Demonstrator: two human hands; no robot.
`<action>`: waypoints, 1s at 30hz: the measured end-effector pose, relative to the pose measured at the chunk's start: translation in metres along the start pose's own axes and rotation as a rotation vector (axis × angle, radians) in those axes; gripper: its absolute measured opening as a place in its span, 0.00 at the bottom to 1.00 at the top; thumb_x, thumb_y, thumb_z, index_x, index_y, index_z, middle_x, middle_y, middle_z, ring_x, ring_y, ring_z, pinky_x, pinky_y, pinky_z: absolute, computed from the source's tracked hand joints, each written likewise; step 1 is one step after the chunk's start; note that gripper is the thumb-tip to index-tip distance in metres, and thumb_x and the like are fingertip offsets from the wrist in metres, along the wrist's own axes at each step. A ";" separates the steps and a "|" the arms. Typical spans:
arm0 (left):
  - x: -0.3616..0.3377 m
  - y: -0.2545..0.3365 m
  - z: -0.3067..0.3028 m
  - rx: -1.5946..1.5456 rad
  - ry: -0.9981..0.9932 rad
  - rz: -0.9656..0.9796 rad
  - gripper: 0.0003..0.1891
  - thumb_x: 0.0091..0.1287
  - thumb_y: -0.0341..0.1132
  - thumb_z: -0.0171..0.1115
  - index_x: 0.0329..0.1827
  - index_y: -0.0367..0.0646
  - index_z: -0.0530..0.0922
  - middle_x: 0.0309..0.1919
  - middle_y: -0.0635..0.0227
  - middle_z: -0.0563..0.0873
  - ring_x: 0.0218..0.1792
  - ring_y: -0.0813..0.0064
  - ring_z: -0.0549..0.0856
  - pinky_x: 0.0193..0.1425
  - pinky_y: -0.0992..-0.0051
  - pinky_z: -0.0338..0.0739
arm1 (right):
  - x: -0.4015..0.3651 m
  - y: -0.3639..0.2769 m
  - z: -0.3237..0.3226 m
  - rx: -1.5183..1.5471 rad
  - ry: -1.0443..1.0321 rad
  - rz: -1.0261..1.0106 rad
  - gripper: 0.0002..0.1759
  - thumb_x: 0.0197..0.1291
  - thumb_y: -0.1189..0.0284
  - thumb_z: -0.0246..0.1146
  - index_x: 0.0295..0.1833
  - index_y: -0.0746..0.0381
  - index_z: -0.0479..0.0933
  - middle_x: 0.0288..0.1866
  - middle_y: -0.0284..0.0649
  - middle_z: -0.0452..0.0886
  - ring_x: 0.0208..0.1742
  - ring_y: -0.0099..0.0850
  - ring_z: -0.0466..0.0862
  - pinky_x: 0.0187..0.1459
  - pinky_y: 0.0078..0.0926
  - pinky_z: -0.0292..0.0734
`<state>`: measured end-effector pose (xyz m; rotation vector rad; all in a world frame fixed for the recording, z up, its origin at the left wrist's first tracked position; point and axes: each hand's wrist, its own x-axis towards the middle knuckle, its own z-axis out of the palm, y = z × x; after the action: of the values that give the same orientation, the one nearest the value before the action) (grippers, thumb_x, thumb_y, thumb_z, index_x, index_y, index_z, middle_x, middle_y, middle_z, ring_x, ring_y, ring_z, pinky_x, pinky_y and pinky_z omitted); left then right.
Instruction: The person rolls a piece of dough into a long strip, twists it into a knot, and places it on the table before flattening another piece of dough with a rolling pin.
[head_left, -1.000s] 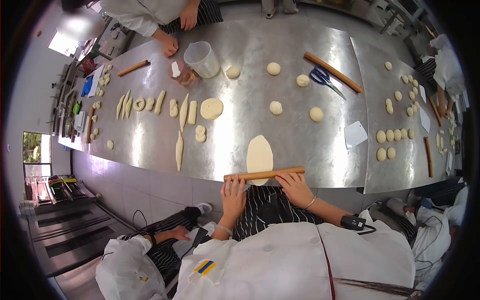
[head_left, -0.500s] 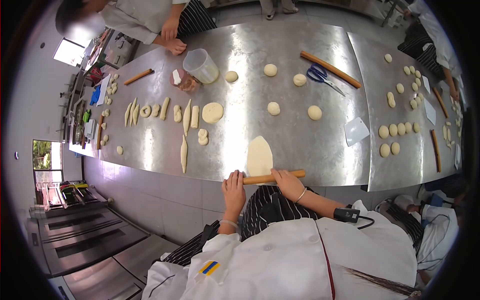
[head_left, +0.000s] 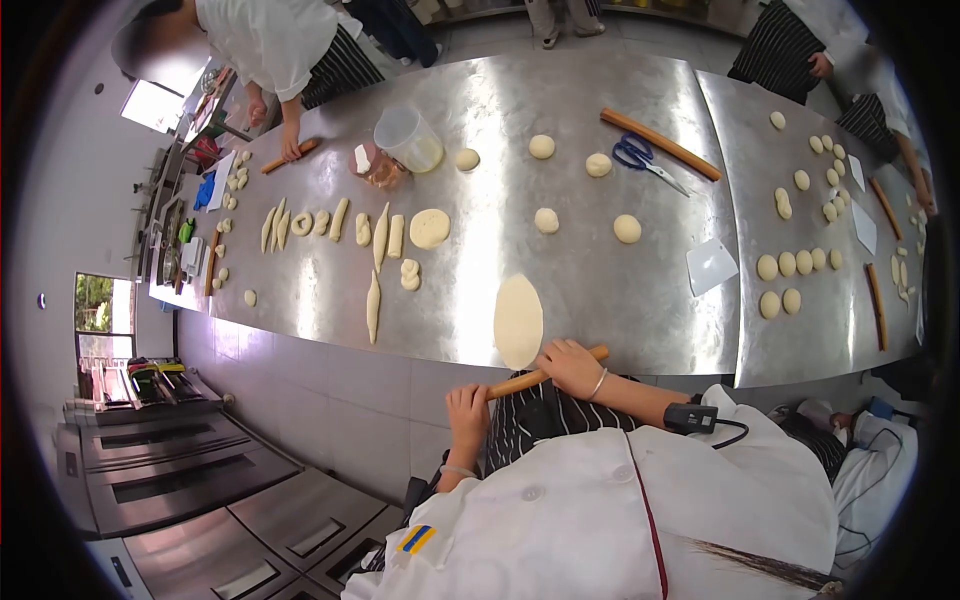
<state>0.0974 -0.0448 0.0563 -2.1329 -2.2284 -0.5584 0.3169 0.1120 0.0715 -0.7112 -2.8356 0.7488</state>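
A wooden rolling pin [head_left: 520, 383] is held tilted at the table's near edge, its right end higher in view. My left hand [head_left: 467, 410] is closed round its left end, off the edge of the table. Near the right end, my right hand [head_left: 572, 367] is closed on the same pin. Just beyond the pin lies a flat oval of rolled dough [head_left: 518, 322], apart from it. Farther up are round dough balls [head_left: 627, 229] and a flat dough disc [head_left: 429, 229].
Shaped dough pieces [head_left: 373, 307] lie to the left. A measuring jug [head_left: 409, 140], scissors [head_left: 648, 160], another rolling pin [head_left: 660, 143] and a white scraper [head_left: 711, 267] rest on the steel table [head_left: 600, 320]. Across it, a person's hand [head_left: 291, 140] touches a short rolling pin [head_left: 290, 155].
My hands have drawn the rolling pin back off the dough, its left end dropping below the table edge. The whole oval now shows. The person opposite has reached to the short rolling pin.
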 end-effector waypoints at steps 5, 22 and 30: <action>0.045 0.017 -0.018 -0.038 0.051 0.089 0.16 0.57 0.25 0.63 0.51 0.41 0.80 0.47 0.62 0.81 0.50 0.59 0.78 0.57 0.60 0.69 | -0.013 0.022 0.015 0.030 -0.052 0.084 0.12 0.51 0.71 0.66 0.42 0.59 0.76 0.44 0.40 0.79 0.50 0.38 0.79 0.49 0.36 0.70; 0.093 -0.035 0.011 -0.320 -0.076 0.009 0.11 0.60 0.27 0.63 0.47 0.42 0.80 0.52 0.60 0.80 0.55 0.57 0.77 0.59 0.60 0.70 | -0.054 0.124 -0.029 0.089 0.435 0.631 0.25 0.49 0.72 0.68 0.55 0.62 0.74 0.49 0.48 0.74 0.52 0.49 0.74 0.55 0.41 0.71; 0.087 -0.054 0.045 -0.386 -0.330 0.706 0.20 0.57 0.35 0.63 0.54 0.46 0.77 0.54 0.64 0.77 0.60 0.62 0.75 0.62 0.64 0.69 | -0.024 0.041 -0.009 -0.080 0.659 0.614 0.20 0.49 0.77 0.68 0.50 0.62 0.75 0.51 0.48 0.74 0.52 0.48 0.75 0.53 0.42 0.72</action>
<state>0.0489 0.0500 0.0224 -3.1595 -1.3481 -0.6551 0.3569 0.1356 0.0590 -1.5371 -2.0571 0.3497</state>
